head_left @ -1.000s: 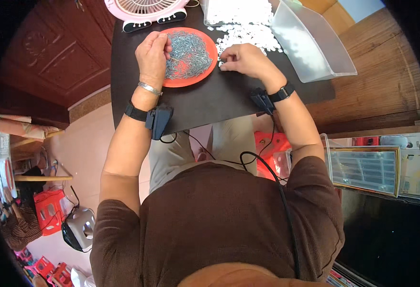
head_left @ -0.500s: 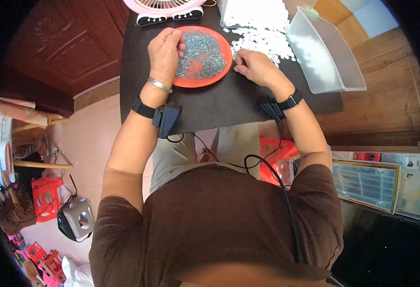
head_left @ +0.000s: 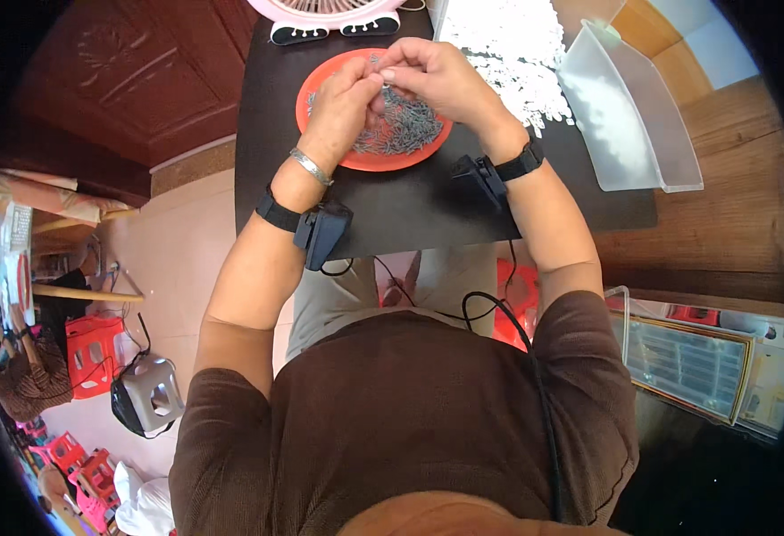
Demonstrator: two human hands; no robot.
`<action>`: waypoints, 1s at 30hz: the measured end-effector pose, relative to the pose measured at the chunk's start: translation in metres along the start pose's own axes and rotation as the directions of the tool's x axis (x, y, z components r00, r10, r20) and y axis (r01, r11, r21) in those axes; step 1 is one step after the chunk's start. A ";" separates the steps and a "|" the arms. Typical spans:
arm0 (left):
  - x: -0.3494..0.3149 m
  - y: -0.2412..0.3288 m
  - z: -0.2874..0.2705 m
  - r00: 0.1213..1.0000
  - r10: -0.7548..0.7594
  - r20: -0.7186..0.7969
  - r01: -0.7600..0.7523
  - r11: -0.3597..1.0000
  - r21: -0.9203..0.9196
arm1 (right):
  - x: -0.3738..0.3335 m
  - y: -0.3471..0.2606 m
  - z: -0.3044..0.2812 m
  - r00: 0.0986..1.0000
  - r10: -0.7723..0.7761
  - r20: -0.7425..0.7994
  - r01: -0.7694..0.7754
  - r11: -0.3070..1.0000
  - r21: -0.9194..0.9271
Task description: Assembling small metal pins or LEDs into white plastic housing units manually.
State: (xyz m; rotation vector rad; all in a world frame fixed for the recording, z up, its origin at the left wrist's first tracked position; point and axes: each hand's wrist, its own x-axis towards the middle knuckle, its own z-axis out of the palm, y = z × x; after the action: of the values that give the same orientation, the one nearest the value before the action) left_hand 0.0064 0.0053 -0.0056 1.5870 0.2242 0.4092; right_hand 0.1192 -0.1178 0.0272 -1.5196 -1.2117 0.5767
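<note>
Over the orange plate (head_left: 376, 162) my two hands meet, fingertips touching. Small grey metal nails (head_left: 407, 125) are heaped on that plate. My left hand (head_left: 343, 105), with a metal bracelet at the wrist, is closed in a pinch, and what it holds is hidden by the fingers. My right hand (head_left: 446, 85) is also pinching, its thumb and forefinger against the left fingertips. A tiny white plastic piece (head_left: 387, 80) shows between the fingertips, partly covered. Many similar white pieces (head_left: 526, 94) lie loose beyond my right hand.
A translucent bin (head_left: 629, 134) lies on the right of the dark table (head_left: 392, 214), with white pieces visible through it. At the far edge stands a pink fan (head_left: 329, 16). Black straps with small devices (head_left: 325, 234) sit on both wrists. A black cable (head_left: 535, 384) crosses my shirt.
My right hand has moved left and up from beside the white pieces to meet my left hand over the plate. A white piece now shows at the fingertips. The view has shifted slightly.
</note>
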 end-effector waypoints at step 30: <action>-0.004 0.009 0.002 0.986 -0.090 -0.139 0.061 0.979 -0.196 | -0.009 0.034 0.012 0.962 -0.266 0.062 0.207 0.561 -0.801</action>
State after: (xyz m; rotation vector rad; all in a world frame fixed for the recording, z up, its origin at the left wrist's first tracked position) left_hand 0.0021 0.0016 0.0023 1.3565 0.3475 0.4752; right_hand 0.1188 -0.1185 -0.0106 -2.0329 -1.7162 -0.2927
